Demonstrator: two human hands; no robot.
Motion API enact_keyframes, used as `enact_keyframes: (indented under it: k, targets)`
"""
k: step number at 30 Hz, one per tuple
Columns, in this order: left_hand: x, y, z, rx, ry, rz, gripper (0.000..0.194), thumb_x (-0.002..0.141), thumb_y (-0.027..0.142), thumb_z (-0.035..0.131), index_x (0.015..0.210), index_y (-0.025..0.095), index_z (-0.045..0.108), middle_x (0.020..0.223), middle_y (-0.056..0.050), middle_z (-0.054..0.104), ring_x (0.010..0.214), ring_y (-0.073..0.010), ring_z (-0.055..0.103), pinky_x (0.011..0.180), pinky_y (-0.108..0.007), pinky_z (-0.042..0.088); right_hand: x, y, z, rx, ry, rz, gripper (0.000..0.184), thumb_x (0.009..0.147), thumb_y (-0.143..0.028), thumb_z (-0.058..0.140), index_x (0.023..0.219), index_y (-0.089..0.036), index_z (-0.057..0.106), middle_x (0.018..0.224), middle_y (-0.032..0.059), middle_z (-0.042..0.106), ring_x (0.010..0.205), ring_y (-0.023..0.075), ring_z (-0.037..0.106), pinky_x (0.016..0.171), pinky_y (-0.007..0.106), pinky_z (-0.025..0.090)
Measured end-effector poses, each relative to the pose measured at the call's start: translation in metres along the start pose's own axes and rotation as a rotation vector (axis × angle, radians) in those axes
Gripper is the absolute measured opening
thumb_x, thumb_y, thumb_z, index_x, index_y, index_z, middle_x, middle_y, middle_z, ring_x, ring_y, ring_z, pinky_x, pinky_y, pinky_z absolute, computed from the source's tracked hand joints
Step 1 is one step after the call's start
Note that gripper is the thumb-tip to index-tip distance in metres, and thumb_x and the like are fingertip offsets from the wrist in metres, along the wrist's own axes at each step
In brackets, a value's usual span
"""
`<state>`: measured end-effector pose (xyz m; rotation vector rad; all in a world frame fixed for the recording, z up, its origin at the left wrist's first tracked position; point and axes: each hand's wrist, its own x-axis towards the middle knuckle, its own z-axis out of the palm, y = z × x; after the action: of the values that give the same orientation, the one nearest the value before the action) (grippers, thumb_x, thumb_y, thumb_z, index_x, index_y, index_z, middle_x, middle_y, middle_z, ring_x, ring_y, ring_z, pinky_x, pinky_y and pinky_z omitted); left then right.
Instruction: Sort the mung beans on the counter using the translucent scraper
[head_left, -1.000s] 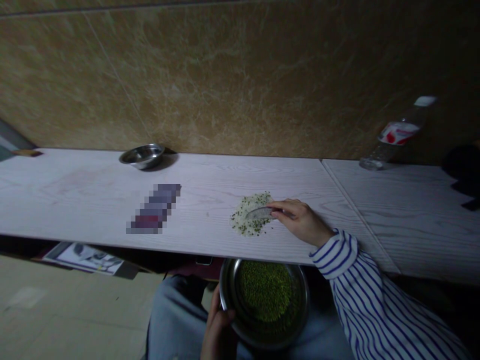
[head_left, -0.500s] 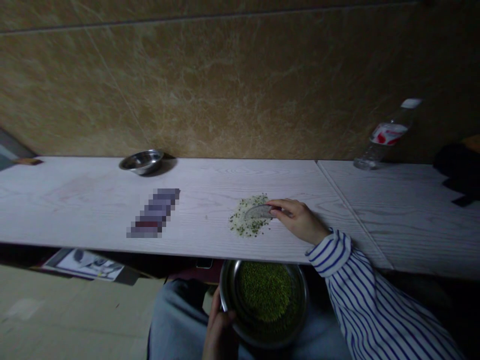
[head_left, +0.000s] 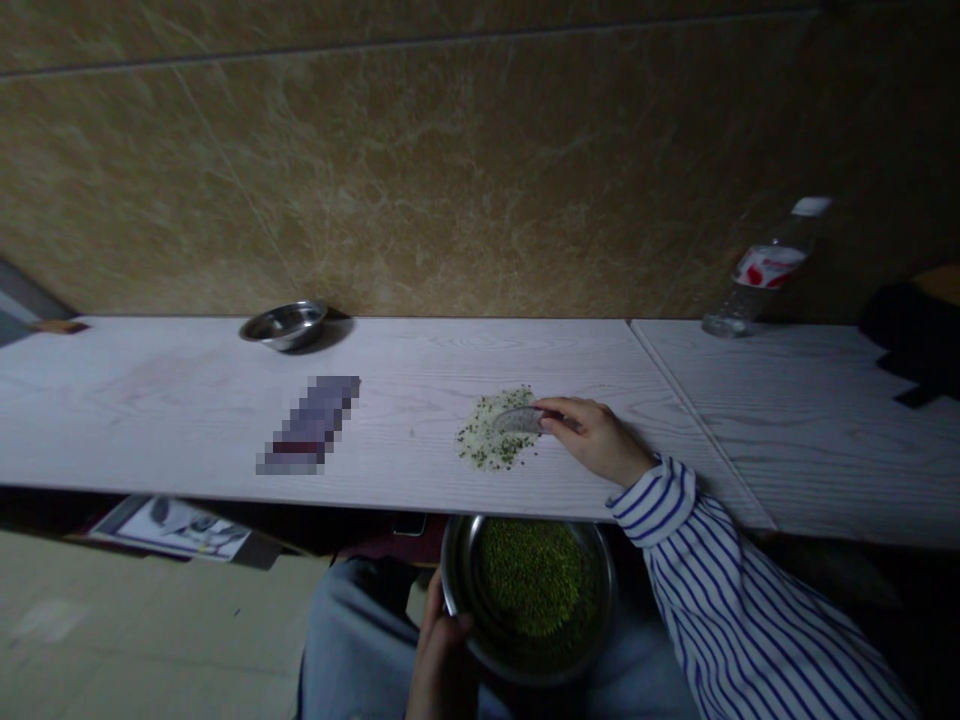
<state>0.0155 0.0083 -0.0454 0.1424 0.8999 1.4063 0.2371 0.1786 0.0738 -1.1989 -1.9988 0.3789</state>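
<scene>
My right hand (head_left: 592, 432) pinches a flat, greyish, see-through piece (head_left: 519, 420) with a rounded edge; its exact kind is unclear. That piece rests in a thin spread of white grains mixed with green beans (head_left: 484, 440) on the pale wood-grain counter (head_left: 405, 400). Below the counter's front edge, my left hand (head_left: 444, 640) grips the left rim of a steel bowl (head_left: 600, 640), thumb over the edge. Many green beans (head_left: 531, 575) fill the bottom of this bowl, which sits at my lap.
A smaller steel bowl (head_left: 283, 326) stands tilted-looking near the wall on the left. A blurred-out flat item (head_left: 311, 420) lies in front of it. At the back right is a clear plastic bottle (head_left: 769, 265), with dark cloth (head_left: 911, 330) beyond. An open drawer (head_left: 176, 527) shows underneath.
The see-through piece has shifted very slightly within the spread of grains and beans. My left hand keeps its hold on the bowl; the view has moved a little.
</scene>
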Motion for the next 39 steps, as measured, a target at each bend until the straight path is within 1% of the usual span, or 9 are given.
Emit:
enact_keyframes:
  k: [4,8,11,16,20,25,29,35,39]
  targets:
    - [0.000,-0.002,-0.003,0.036,0.008,0.052,0.052,0.054,0.019,0.079,0.105,0.029,0.079,0.108,-0.007,0.078,0.129,-0.0403,0.055,0.104,-0.047,0.047,-0.002,0.000,-0.001,-0.009,-0.033,-0.004,0.029,0.090,-0.014,0.062,0.112,-0.027,0.074,0.108,0.0053,0.079,0.095,0.0226,0.074,0.085,0.044,0.060]
    - [-0.004,0.001,0.002,-0.013,-0.014,0.014,0.049,0.056,0.017,0.077,0.103,0.029,0.080,0.101,-0.007,0.080,0.119,-0.0392,0.063,0.099,-0.049,0.050,-0.004,-0.002,-0.001,-0.003,-0.046,-0.016,0.027,0.089,-0.015,0.063,0.110,-0.027,0.075,0.107,0.0054,0.079,0.095,0.0227,0.074,0.085,0.044,0.061]
    - [-0.006,0.003,0.004,-0.025,-0.010,0.008,0.050,0.061,0.018,0.074,0.110,0.029,0.079,0.105,-0.008,0.079,0.115,-0.0385,0.065,0.097,-0.049,0.051,-0.004,-0.004,-0.001,0.040,-0.058,-0.031,0.027,0.088,-0.015,0.063,0.109,-0.026,0.075,0.108,0.0051,0.079,0.096,0.0219,0.074,0.085,0.042,0.061]
    - [-0.004,0.002,0.001,-0.014,0.011,0.034,0.050,0.055,0.015,0.076,0.103,0.028,0.080,0.100,-0.007,0.080,0.110,-0.0362,0.067,0.097,-0.045,0.052,-0.004,-0.004,-0.001,0.072,-0.051,-0.037,0.026,0.089,-0.017,0.062,0.110,-0.024,0.075,0.107,0.0065,0.079,0.097,0.0222,0.074,0.086,0.042,0.061]
    - [-0.009,0.008,0.008,-0.010,0.003,0.003,0.053,0.060,0.019,0.074,0.113,0.028,0.077,0.105,-0.008,0.078,0.114,-0.0379,0.065,0.095,-0.048,0.052,-0.005,-0.003,-0.002,0.035,-0.058,-0.021,0.026,0.090,-0.017,0.061,0.111,-0.025,0.075,0.107,0.0056,0.079,0.096,0.0221,0.074,0.084,0.042,0.061]
    - [-0.019,0.015,0.019,-0.008,0.000,0.011,0.045,0.065,0.018,0.073,0.109,0.028,0.078,0.103,-0.008,0.079,0.112,-0.0363,0.067,0.096,-0.048,0.052,-0.006,-0.006,-0.003,0.067,-0.078,-0.026,0.028,0.090,-0.016,0.062,0.112,-0.026,0.074,0.109,0.0051,0.079,0.097,0.0207,0.074,0.087,0.042,0.060]
    - [-0.019,0.014,0.019,0.014,0.007,0.015,0.048,0.065,0.020,0.074,0.112,0.027,0.077,0.106,-0.009,0.078,0.116,-0.0375,0.064,0.099,-0.049,0.050,-0.007,-0.007,-0.003,0.101,-0.087,-0.009,0.027,0.089,-0.017,0.063,0.111,-0.026,0.075,0.109,0.0052,0.079,0.098,0.0204,0.074,0.085,0.040,0.061]
    - [-0.020,0.015,0.021,0.013,0.009,0.028,0.044,0.064,0.020,0.075,0.107,0.027,0.079,0.098,-0.008,0.077,0.116,-0.0376,0.064,0.099,-0.049,0.050,-0.009,-0.008,-0.004,0.100,-0.092,-0.011,0.025,0.088,-0.017,0.064,0.109,-0.026,0.076,0.106,0.0054,0.080,0.095,0.0200,0.074,0.085,0.039,0.061]
    - [-0.023,0.017,0.024,-0.001,0.002,0.025,0.045,0.066,0.021,0.074,0.110,0.027,0.078,0.105,-0.008,0.077,0.117,-0.0369,0.064,0.100,-0.049,0.050,-0.011,-0.009,-0.005,0.127,-0.085,-0.014,0.025,0.089,-0.018,0.063,0.109,-0.024,0.076,0.105,0.0057,0.079,0.094,0.0195,0.074,0.083,0.037,0.061]
